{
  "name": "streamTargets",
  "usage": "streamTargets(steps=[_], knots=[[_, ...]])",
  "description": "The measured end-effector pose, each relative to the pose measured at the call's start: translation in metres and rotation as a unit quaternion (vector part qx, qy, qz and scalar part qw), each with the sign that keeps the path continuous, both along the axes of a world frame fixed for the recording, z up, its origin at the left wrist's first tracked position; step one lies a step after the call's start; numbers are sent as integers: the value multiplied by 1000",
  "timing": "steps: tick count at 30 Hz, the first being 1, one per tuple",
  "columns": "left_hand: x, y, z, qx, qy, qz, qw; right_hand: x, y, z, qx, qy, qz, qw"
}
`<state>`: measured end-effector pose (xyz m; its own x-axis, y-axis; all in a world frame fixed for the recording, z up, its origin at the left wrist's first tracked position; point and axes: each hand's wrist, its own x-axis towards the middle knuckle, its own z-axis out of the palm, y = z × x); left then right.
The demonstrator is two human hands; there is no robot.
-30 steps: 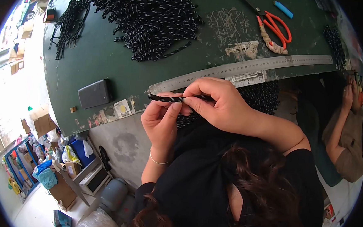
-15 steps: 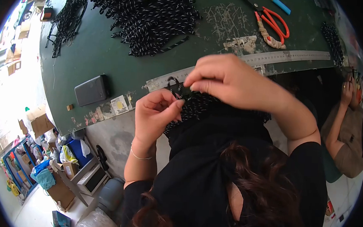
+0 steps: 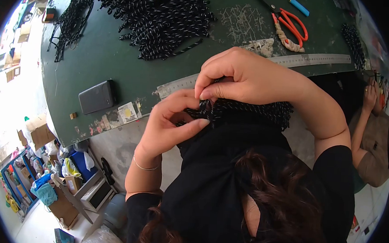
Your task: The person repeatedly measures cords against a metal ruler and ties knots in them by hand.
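Both hands meet just over the table's front edge, working on a black cord (image 3: 204,105) flecked with white. My right hand (image 3: 232,79) pinches the cord from above between thumb and forefinger. Below and to its left, my left hand (image 3: 172,118) has its thumb and fingers closed around the lower part of the same cord. The exact shape of the cord between the fingertips is partly hidden. More speckled cords (image 3: 257,110) lie across my lap beneath the hands. A steel ruler (image 3: 314,60) lies along the table edge behind my right hand.
On the green table (image 3: 131,68) rest a large pile of cords (image 3: 165,21), a smaller bundle (image 3: 73,23), a dark grey box (image 3: 96,97), orange-handled scissors (image 3: 293,32), a blue lighter (image 3: 299,7) and thread scraps (image 3: 242,24). A co-worker's arm (image 3: 363,118) is at the right.
My left hand has moved right and my right hand has come down slightly to meet it. The cord loop that stuck up above my left hand is now between both hands' fingertips.
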<state>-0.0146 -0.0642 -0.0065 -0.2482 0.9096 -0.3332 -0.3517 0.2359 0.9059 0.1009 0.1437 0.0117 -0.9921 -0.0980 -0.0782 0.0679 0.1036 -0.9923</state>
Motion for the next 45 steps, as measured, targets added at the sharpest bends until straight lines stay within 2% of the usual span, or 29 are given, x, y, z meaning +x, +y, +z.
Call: streamTargets(steps=[2,5,10,13,16,20,22,24,26,29,30,33,36,39,41,44,45], knots=[[-1,4,6,18,-17,42,999,1,-5,1,14,23,-35,999],[-14,11,15,-11,-201,26,979,3,-9,4,58,79,-75,992],[-10,20,18,-25,-205,37,978,5,-16,4,146,170,-129,966],[-10,17,8,33,-94,33,994,4,-17,1,157,183,-137,961],[-11,14,11,-8,-61,11,998,4,-10,1,167,192,-139,957],[-11,15,10,-22,-66,-29,997,9,10,15,274,344,-78,895],[-8,17,11,-20,-78,-49,996,0,10,15,226,289,-91,926],[-4,23,18,8,-31,-38,999,-6,9,6,135,182,-122,966],[-2,24,21,23,-3,-27,999,-4,2,-6,89,146,-131,977],[4,18,18,46,121,85,988,2,-9,-7,76,149,-163,972],[7,18,16,43,120,86,988,6,-14,-7,76,150,-189,967],[13,23,10,62,332,121,934,15,-20,-5,82,140,-226,960],[19,27,9,74,286,137,946,21,-24,-3,95,122,-244,957],[17,27,7,85,223,134,962,26,-30,-3,-139,66,-253,955],[14,25,4,96,144,109,979,27,-22,-7,-143,77,-219,962],[13,26,6,83,97,105,986,29,-10,-13,-149,101,-153,972],[12,27,6,77,73,102,989,30,-8,-13,-77,142,-154,975]])
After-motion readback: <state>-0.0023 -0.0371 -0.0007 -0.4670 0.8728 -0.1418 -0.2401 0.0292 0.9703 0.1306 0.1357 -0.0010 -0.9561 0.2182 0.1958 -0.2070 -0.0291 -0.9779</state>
